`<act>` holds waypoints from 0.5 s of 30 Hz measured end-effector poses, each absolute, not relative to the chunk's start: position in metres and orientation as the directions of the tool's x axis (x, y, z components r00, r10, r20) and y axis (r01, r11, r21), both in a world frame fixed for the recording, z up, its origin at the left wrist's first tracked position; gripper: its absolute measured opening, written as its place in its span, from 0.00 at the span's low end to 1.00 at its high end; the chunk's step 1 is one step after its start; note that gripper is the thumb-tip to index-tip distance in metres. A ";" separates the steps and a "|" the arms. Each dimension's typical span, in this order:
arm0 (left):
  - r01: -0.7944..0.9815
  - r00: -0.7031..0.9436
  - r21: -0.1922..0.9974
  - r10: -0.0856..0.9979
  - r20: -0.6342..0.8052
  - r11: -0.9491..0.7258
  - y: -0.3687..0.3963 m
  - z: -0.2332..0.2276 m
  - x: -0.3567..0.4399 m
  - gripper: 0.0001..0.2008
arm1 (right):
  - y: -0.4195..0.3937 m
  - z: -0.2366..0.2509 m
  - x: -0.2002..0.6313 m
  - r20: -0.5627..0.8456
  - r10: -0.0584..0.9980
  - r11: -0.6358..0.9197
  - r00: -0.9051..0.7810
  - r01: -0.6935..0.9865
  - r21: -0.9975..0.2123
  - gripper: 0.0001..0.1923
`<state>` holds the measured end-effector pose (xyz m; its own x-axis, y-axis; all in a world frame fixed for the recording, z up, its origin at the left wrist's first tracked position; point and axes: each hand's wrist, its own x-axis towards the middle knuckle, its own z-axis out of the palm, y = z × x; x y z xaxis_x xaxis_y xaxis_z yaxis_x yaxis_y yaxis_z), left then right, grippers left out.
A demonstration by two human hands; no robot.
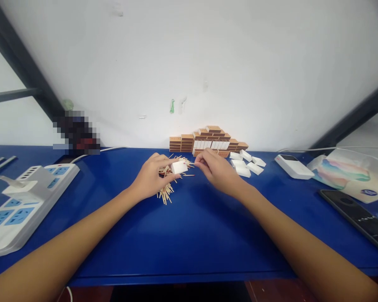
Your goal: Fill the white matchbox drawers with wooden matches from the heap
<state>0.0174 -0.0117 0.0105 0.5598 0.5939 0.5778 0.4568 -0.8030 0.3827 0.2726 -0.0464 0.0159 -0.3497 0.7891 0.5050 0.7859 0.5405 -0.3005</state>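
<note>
Matchsticks (167, 184) lie in a loose heap at the middle of the frame, on the blue tabletop (189, 243). Over the heap the left hand (151, 178) holds a small white tray (179, 167), the grip pinching it between thumb and fingers; whether anything lies inside the tray cannot be told from this angle. Just to the right of it, the right hand (217, 170) has its thumb and forefinger pressed together at the tips, close to the tray's right end; if a matchstick sits between them, it is too small to make out.

Behind the hands, against the white wall, brown matchbox sleeves (208, 138) are piled in a low stack, with a row of white pieces standing along its front. Right of the stack, several more white trays (247, 163) lie scattered on the tabletop, well apart from the hands; what they hold is unclear.

At the left edge of the frame sits a white power strip (22, 205) with blue sockets and a plug in it. At the right are a small white device (293, 166), a pack of tissues (343, 174) and a dark phone (359, 218) lying flat.
</note>
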 end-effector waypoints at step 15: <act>0.395 0.599 0.420 0.576 0.557 -0.817 -0.017 0.008 0.023 0.21 | -0.058 0.021 0.264 0.465 0.751 0.545 -0.469 0.837 -0.037 0.13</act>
<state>0.0231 -0.0169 0.0081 0.5985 0.5756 0.5571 0.3950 -0.8171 0.4199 0.2642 -0.0585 0.0211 -0.4686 0.7510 0.4651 0.8375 0.5453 -0.0367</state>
